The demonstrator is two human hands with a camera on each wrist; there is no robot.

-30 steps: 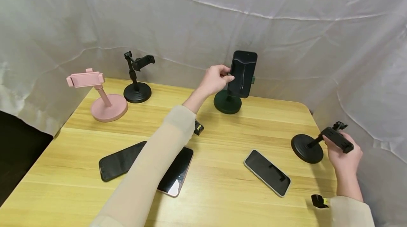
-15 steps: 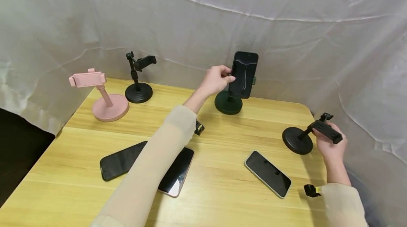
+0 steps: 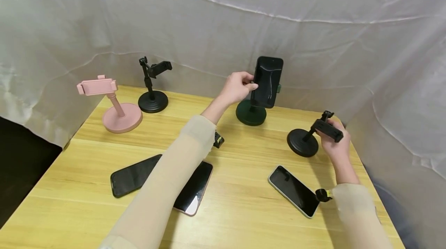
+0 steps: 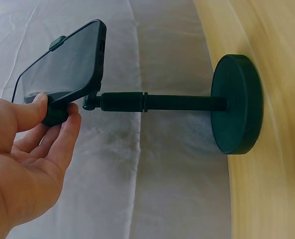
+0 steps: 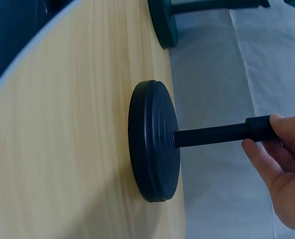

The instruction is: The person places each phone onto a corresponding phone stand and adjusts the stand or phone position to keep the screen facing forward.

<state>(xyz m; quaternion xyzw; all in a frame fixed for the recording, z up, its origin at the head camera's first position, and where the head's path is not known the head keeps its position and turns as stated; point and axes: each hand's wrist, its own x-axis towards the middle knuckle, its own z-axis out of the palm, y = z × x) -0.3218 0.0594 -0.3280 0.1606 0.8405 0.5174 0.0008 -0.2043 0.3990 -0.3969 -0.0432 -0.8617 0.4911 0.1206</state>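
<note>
A black smartphone [image 3: 267,80] sits upright in the clamp of a dark green phone stand [image 3: 251,115] at the back of the table. My left hand [image 3: 235,88] pinches the phone's edge at the clamp. In the left wrist view, the thumb lies on the front edge of the phone [image 4: 67,62], with fingers behind a green clamp jaw. At the right, my right hand [image 3: 336,142] grips the upper stem of a black phone stand [image 3: 302,143], whose clamp holds nothing. The right wrist view shows its round base [image 5: 154,142] at the tabletop; I cannot tell whether they touch.
A pink phone stand [image 3: 122,119] and another black phone stand [image 3: 153,102] stand at the back left. A pale-edged phone [image 3: 292,191] lies front right. Two dark phones, one black [image 3: 130,178] and one pink-edged [image 3: 195,189], lie partly under my left forearm. A grey cloth [image 3: 209,20] hangs behind.
My right hand has brought the black phone stand leftward and farther back over the table. My left hand has kept its hold on the upright phone, which stays in place.
</note>
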